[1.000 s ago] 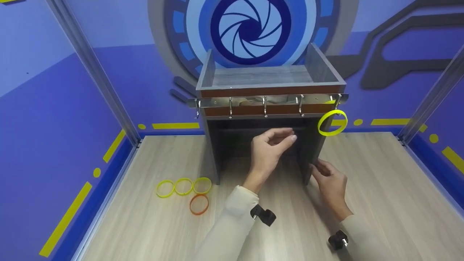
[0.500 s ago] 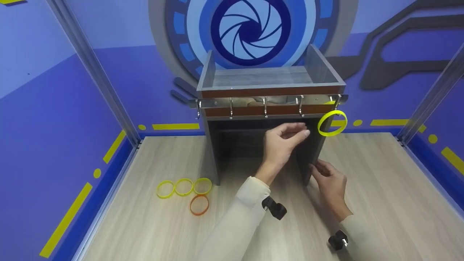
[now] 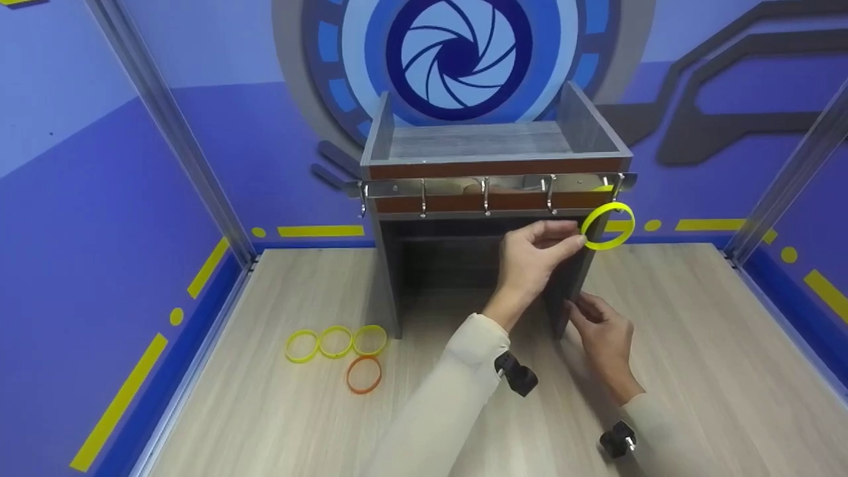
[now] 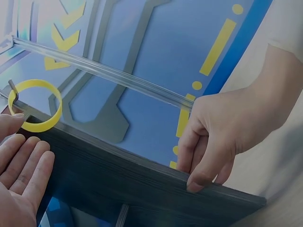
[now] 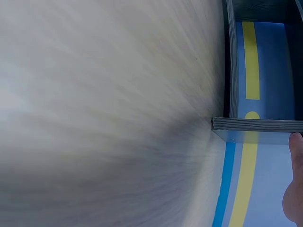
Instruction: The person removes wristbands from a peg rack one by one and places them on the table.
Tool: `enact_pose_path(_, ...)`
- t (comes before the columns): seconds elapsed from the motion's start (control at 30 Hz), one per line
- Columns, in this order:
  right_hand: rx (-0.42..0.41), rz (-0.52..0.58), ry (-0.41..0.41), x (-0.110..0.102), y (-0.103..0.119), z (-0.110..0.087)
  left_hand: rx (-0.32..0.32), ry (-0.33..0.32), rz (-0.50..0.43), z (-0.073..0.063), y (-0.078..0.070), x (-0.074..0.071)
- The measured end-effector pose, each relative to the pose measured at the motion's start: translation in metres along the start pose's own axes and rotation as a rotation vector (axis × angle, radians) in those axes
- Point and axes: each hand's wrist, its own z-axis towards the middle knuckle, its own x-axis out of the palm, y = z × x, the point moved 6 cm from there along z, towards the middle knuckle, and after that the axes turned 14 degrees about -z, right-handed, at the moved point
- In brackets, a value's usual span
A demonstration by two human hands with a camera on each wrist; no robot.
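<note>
A yellow ring (image 3: 606, 246) hangs from the rightmost hook (image 3: 619, 185) of the metal hook rail (image 3: 454, 188) on a grey wooden shelf (image 3: 474, 139). My left hand (image 3: 530, 262) is right at the ring's left side, thumb tip overlapping its edge. In the left wrist view its fingers (image 4: 35, 177) are fairly straight and spread from the thumb, beneath the ring (image 4: 43, 126). Low on the shelf's right side panel (image 3: 563, 288), my right hand (image 3: 606, 344) pinches the front edge between thumb and fingers. Only part of that hand (image 5: 294, 184) shows in the right wrist view.
On the table (image 3: 265, 411), left of the shelf, lie several rings: yellow ones in a row, including a yellow ring (image 3: 336, 356), and an orange ring (image 3: 364, 391) in front. The other hooks hold nothing. A patterned blue wall (image 3: 218, 146) stands behind.
My left hand has moved right and slightly up, from before the shelf's opening to the hanging yellow ring. The right hand stays on the side panel; the rings have not moved.
</note>
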Motion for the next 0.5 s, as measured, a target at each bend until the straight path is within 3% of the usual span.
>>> enact_pose_path(0.37,-0.001,0.035,-0.015,0.0,-0.002,0.001,0.031,0.035,0.067,0.0,-0.006,0.01)
enact_pose_path(0.5,-0.002,0.023,-0.015,0.0,-0.002,0.001,0.037,0.023,0.051,0.0,-0.01,0.009)
